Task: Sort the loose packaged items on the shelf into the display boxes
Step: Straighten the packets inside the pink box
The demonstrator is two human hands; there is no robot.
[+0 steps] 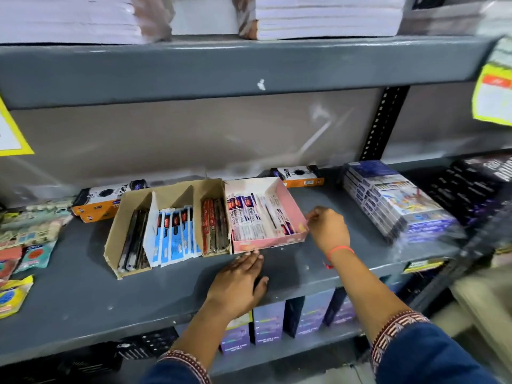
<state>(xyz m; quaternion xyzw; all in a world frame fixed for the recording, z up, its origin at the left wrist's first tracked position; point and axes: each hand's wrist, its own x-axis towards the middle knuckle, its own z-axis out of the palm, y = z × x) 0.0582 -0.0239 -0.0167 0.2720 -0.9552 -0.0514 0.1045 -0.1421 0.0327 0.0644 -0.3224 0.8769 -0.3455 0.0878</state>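
Several open display boxes stand side by side on the grey shelf (pixel 83 286). A pink box (pixel 293 209) on the right holds white-and-blue packets. Beside it, a brown cardboard box (pixel 210 189) holds red packets. A white box with blue packets (pixel 174 236) and a brown box with dark packets (pixel 122 217) stand further left. My right hand (pixel 329 228) pinches the pink box's front right corner. My left hand (pixel 238 284) lies flat on the shelf, fingertips touching the pink box's front wall, holding nothing.
Orange-and-white boxes (pixel 97 200) lie behind the display boxes. Wrapped blue packs (pixel 393 200) and dark packs (pixel 476 184) are stacked to the right. Loose pouches (pixel 30 239) lie at the left. Stacks of paper sit on the upper shelf (pixel 221 65). Purple boxes (pixel 268 320) fill the lower shelf.
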